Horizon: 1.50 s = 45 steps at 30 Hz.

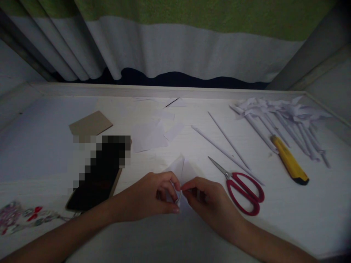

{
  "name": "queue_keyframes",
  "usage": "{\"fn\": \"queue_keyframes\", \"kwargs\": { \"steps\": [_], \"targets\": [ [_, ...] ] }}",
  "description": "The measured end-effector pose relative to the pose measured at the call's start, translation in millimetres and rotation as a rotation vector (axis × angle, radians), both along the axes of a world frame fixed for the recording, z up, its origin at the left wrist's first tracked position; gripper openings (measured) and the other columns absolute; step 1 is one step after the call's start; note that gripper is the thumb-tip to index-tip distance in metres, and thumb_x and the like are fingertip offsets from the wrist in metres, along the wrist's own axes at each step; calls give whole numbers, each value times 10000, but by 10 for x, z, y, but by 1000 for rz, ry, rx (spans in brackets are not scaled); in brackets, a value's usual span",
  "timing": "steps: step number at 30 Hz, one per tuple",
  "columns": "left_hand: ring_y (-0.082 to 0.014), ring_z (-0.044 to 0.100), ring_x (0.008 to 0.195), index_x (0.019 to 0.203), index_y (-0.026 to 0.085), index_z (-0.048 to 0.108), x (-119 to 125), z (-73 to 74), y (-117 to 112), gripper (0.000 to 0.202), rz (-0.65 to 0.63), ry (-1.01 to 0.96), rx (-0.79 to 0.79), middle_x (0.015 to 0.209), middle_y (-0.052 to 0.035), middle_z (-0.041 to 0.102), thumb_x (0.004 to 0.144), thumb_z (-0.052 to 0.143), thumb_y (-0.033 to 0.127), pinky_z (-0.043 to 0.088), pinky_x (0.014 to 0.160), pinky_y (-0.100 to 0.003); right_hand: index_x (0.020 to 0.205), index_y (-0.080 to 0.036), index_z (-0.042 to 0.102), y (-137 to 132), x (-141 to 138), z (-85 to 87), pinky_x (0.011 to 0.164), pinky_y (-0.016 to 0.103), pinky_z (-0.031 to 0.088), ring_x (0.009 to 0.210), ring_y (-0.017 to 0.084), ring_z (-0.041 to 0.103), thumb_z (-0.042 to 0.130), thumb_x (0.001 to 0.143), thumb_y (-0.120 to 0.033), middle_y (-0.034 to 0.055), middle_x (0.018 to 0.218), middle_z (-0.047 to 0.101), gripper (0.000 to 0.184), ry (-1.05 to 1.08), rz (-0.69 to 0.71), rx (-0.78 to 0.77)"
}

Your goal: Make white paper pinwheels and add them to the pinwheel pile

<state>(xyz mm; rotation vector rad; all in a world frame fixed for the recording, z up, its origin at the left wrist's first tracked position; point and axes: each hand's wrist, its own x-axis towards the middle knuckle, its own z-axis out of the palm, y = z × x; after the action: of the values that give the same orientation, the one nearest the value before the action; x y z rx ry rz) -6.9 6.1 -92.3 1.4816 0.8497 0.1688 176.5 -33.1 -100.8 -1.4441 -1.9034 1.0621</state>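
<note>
My left hand [153, 195] and my right hand [207, 199] meet low in the middle of the head view, fingertips almost touching. Between them is a piece of white paper [185, 166] with a crease and a pointed top. The left fingers curl round the lower part of the paper, where a small rolled or folded bit shows. With thumb and forefinger, my right hand pinches the paper's edge beside the left fingertips. Just right of my right hand lie red-handled scissors [244, 190], blades slightly apart, pointing up and left.
Two thin rolled paper sticks [225, 142] lie behind the scissors. A yellow box cutter [290, 160] rests near several paper pinwheels [285, 113] on sticks. Paper scraps [149, 137], a brown card [91, 124], a dark phone [101, 175] and a beaded charm [30, 217] are on the left.
</note>
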Motion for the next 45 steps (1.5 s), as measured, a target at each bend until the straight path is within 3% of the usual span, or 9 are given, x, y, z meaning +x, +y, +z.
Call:
{"fn": "queue_keyframes", "kwargs": {
  "steps": [12,20,37,45],
  "targets": [
    [-84,550,578,878,199,471,-1,-54,-12,342,45,-16,-71,767,27,633,623,686,274,418,518,-184,770,-192,605,8,-4,-5,463,195,363,491,85,468,527,705,-92,-35,577,547,143,26,-24,-70],
    [-86,554,573,807,185,526,0,-36,1,257,50,-43,-42,708,42,613,613,687,234,410,510,-179,755,-194,613,-7,-12,-15,450,195,346,472,83,450,528,696,-95,-39,545,527,142,4,-43,-97],
    [-79,539,562,834,184,500,2,-52,-6,304,53,-31,-58,778,23,617,613,691,270,410,504,-182,771,-202,622,-4,-5,-15,439,189,338,453,77,435,540,696,-92,-45,538,526,156,22,-40,-63],
    [-86,521,509,852,190,506,18,-62,0,345,79,10,-14,622,57,573,590,700,302,384,458,-178,763,-204,627,-15,-11,-23,450,185,347,478,78,458,538,692,-82,-40,561,553,167,49,-44,-87]
  ]
}}
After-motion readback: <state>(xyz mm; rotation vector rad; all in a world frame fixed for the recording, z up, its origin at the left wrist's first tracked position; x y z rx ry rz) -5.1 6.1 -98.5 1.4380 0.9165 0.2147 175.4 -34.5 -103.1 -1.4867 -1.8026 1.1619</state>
